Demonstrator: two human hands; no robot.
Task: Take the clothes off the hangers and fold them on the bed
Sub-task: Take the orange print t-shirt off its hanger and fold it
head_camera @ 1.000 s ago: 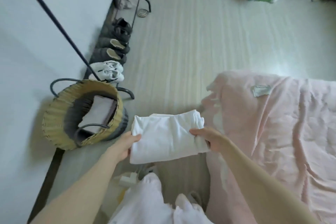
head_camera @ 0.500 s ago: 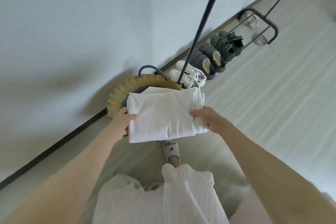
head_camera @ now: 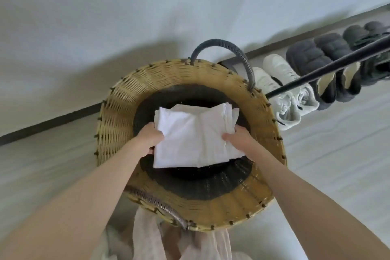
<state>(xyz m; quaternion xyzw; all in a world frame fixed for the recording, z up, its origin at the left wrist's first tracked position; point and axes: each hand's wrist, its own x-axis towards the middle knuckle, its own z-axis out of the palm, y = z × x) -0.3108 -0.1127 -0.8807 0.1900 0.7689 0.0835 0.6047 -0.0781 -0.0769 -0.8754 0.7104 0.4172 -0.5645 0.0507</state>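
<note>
Both hands pinch the folded white garment (head_camera: 194,135) over the basket (head_camera: 118,116): left hand (head_camera: 150,136) at nine o'clock, right hand (head_camera: 238,138) at three. Soft, light; support opposite edges.

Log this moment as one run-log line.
stage: stowing | left hand: grips folded white garment | right hand: grips same garment | garment: inside mouth of wicker basket | nearby: shoes along wall

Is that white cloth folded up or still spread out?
Folded. The white cloth is a compact rectangle with stacked layers showing at its far edge, held by the left hand and right hand over the basket.
</note>
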